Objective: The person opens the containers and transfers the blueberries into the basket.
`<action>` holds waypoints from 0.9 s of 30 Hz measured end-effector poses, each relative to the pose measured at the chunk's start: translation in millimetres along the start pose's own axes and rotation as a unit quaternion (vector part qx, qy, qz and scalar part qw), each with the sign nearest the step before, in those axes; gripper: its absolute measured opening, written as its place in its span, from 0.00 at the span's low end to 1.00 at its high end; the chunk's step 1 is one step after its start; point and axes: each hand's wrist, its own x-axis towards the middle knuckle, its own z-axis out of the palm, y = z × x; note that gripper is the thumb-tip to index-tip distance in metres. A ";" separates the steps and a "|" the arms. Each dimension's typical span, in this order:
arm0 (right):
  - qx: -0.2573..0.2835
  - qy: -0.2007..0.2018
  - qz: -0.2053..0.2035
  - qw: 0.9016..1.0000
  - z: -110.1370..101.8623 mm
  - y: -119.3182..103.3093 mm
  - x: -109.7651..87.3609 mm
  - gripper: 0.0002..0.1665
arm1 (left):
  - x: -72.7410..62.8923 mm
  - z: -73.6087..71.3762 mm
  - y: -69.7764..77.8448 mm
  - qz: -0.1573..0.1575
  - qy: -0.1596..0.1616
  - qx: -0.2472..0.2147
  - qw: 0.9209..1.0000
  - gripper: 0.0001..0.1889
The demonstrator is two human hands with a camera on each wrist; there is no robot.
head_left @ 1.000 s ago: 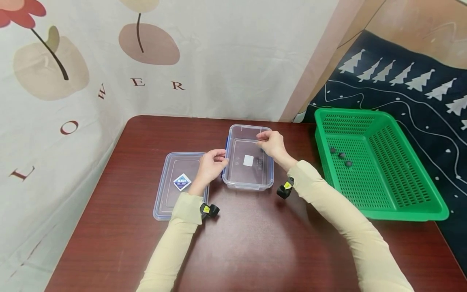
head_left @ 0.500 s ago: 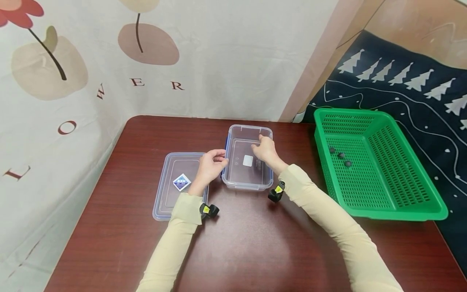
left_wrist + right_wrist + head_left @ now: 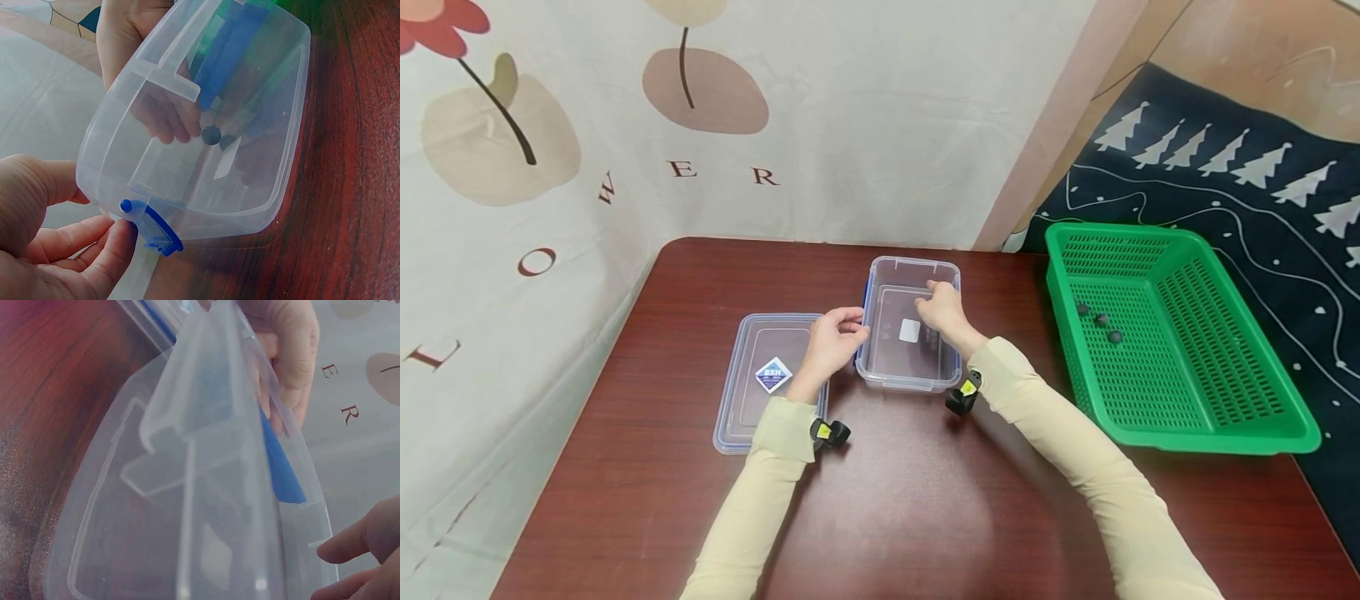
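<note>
In the head view a clear plastic box (image 3: pixel 897 381) with blue latches stands uncovered on the table. My left hand (image 3: pixel 831 343) pinches its left side: in the left wrist view, the thumb touches the rim and the fingers sit by a blue latch (image 3: pixel 164 232). My right hand (image 3: pixel 943 311) reaches down into the box. Through the wall, the left wrist view shows a small dark ball (image 3: pixel 211 135) at the right fingertips, low over the bottom; the head view hides it. A clear lid (image 3: pixel 739 400) with a blue diamond label lies left of the box, partly beneath my left forearm.
A green perforated basket (image 3: pixel 1213 440) is at the right of the table, with several small dark balls (image 3: pixel 1102 319) near its left side. The brown table (image 3: pixel 880 500) ends at a printed cloth (image 3: pixel 865 167) behind the box.
My right hand has moved left and down from the box's right rim into its middle, then shifted only slightly. The left hand, box and lid have not moved.
</note>
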 end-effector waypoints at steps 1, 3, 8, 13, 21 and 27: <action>0.006 0.001 -0.001 1.000 -0.2 0.0 -0.4 0.33 | -0.1 0.1 -0.2 0.000 0.001 -0.001 1.000 0.16; 0.009 0.000 0.000 1.000 -0.5 0.4 -0.9 0.34 | -0.2 0.1 -0.4 0.000 0.003 -0.002 1.000 0.16; 0.006 -0.006 0.015 1.000 0.3 -0.1 -0.4 0.37 | -0.3 0.0 -0.2 0.001 0.004 -0.002 1.000 0.16; 0.015 -0.025 0.030 0.999 1.8 1.5 1.6 0.35 | -0.5 -0.1 0.6 0.001 0.000 -0.002 1.000 0.16; 0.015 0.004 -0.011 1.000 61.5 104.1 111.7 0.33 | 0.5 -0.7 -0.2 0.005 0.001 0.004 1.000 0.16; 0.026 0.011 -0.014 1.000 105.6 176.8 192.9 0.28 | 0.4 -0.8 -0.3 0.002 -0.002 0.002 1.000 0.16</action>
